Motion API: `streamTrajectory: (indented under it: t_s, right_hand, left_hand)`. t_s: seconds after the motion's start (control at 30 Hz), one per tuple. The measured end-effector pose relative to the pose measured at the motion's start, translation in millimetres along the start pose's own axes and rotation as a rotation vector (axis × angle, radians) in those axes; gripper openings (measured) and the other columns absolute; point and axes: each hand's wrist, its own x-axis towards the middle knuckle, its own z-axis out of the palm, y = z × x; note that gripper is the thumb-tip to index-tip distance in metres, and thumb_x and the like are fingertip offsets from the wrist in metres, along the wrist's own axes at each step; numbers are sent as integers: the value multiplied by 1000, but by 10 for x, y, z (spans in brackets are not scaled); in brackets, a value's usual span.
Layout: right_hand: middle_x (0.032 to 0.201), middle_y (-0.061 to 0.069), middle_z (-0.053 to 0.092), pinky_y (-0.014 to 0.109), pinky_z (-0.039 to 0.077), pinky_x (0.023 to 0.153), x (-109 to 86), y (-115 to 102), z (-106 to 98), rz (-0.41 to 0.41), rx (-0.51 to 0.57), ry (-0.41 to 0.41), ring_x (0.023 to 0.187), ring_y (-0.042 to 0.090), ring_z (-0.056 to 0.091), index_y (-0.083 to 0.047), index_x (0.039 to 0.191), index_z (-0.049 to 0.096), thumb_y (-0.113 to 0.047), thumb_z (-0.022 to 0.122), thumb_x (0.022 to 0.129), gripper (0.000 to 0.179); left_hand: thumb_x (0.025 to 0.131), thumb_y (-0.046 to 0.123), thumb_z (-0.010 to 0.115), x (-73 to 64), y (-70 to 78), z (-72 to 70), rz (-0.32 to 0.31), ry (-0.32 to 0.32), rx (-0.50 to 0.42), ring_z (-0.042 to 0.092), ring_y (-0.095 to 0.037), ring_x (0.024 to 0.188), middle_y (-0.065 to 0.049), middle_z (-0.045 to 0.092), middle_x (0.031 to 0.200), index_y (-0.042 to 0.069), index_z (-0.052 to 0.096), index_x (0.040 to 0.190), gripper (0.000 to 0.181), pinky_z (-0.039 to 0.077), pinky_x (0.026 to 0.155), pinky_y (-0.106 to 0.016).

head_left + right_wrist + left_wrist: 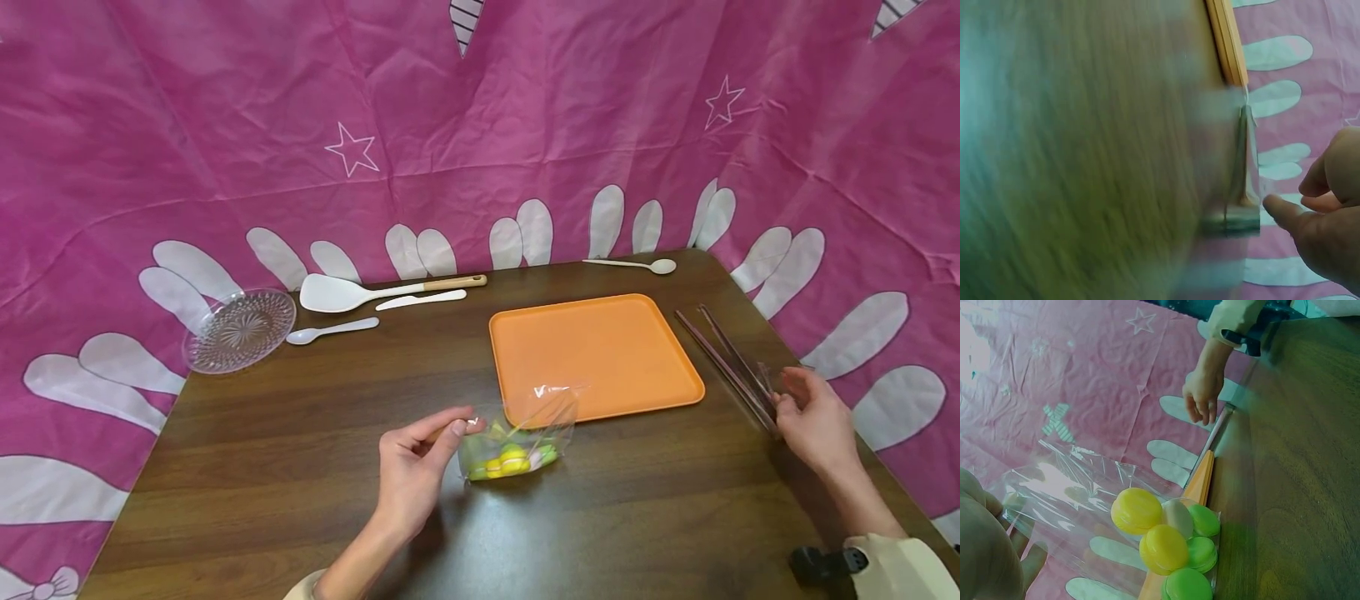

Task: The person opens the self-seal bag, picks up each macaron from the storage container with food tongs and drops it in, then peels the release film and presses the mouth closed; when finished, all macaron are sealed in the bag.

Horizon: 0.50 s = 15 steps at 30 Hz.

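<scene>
My left hand (412, 471) pinches the top of a clear plastic bag (551, 412) between thumb and fingers. Inside lie yellow macarons (1163, 550), green macarons (1188, 584) and a pale one, all at the bag's lower end. In the head view the bag overlaps the near edge of an orange tray (600, 350). Over by the table's right side, my right hand (817, 421) is at the near end of metal tongs (723, 367). Its fingers (1282, 209) are loosely bent, with the thumb apart, beside the tongs. A faint transparent piece (765, 377) shows by these fingertips.
At the back left are a clear patterned plate (240, 332), a white spatula (333, 294) with a wooden handle, a white knife (420, 300) and a white spoon (333, 330). Another pale spoon (637, 265) lies at the back right. Pink cloth (450, 125) hangs around the table.
</scene>
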Motion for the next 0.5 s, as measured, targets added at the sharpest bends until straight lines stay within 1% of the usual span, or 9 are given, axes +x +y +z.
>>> streamTrajectory:
  t_s: [0.03, 0.1, 0.17, 0.27, 0.37, 0.4, 0.43, 0.47, 0.5]
  right_hand:
    - [119, 40, 58, 1, 31, 66, 8, 13, -14, -1, -20, -8, 87, -18, 46, 15, 129, 51, 3, 47, 93, 38]
    - [125, 44, 52, 2, 30, 65, 27, 40, -44, -5, -31, -32, 82, -19, 47, 16, 129, 49, 2, 44, 94, 39]
    - [131, 48, 43, 0, 30, 65, 43, 56, -73, -9, -17, -46, 79, -26, 42, 18, 129, 48, 2, 41, 93, 41]
    - [142, 44, 33, -1, 30, 76, 56, 16, -132, 0, 18, 4, 91, -29, 39, 17, 131, 49, 0, 40, 93, 42]
    - [146, 33, 41, -1, 31, 81, 62, -143, -168, -13, 81, 114, 97, -27, 41, 13, 129, 55, -1, 43, 94, 40]
    - [145, 25, 48, -1, 33, 82, 60, -223, -170, -32, 113, 141, 99, -26, 44, 12, 128, 57, 0, 46, 94, 38]
    - [143, 16, 53, 1, 37, 82, 56, -315, -163, -61, 160, 144, 99, -23, 50, 12, 127, 58, 1, 48, 95, 36]
    - [140, 8, 57, 1, 41, 78, 52, -417, -151, -103, 214, 122, 93, -22, 54, 12, 127, 59, 3, 50, 95, 34]
    - [137, 2, 60, 3, 45, 76, 43, -532, -128, -153, 274, 84, 91, -17, 59, 12, 127, 59, 6, 52, 96, 33]
  left_hand:
    - [94, -5, 64, 0, 0, 0, -1, 0, -1, 73, -25, 95, -15, 75, 88, -9, 73, 105, 14, 54, 90, -29]
    - [94, -5, 65, -2, 0, 1, -4, 2, 0, 73, -25, 94, -16, 75, 88, -9, 73, 105, 14, 54, 89, -29]
    - [94, -5, 65, -5, 0, 1, -10, 6, 3, 73, -24, 94, -16, 75, 88, -9, 73, 105, 14, 54, 89, -29]
    - [94, -5, 65, -6, 0, 1, -12, 7, 5, 73, -23, 95, -17, 75, 88, -11, 72, 105, 15, 54, 89, -28]
    - [94, -5, 64, -3, -2, 1, -8, 3, 4, 73, -23, 95, -18, 74, 88, -11, 71, 105, 15, 54, 90, -28]
    - [94, -5, 64, -2, -2, 1, -5, 1, 4, 73, -23, 95, -19, 74, 89, -11, 71, 105, 15, 54, 90, -28]
    - [94, -5, 64, -1, -3, 0, -3, 0, 3, 73, -23, 95, -19, 74, 89, -11, 72, 105, 15, 54, 89, -28]
    - [94, -4, 65, 1, -4, 0, -2, 1, 3, 73, -24, 95, -19, 74, 89, -10, 72, 105, 14, 54, 89, -28]
    - [94, -4, 65, 2, -5, -1, -1, 2, 5, 73, -24, 95, -18, 74, 89, -9, 72, 105, 14, 54, 89, -28]
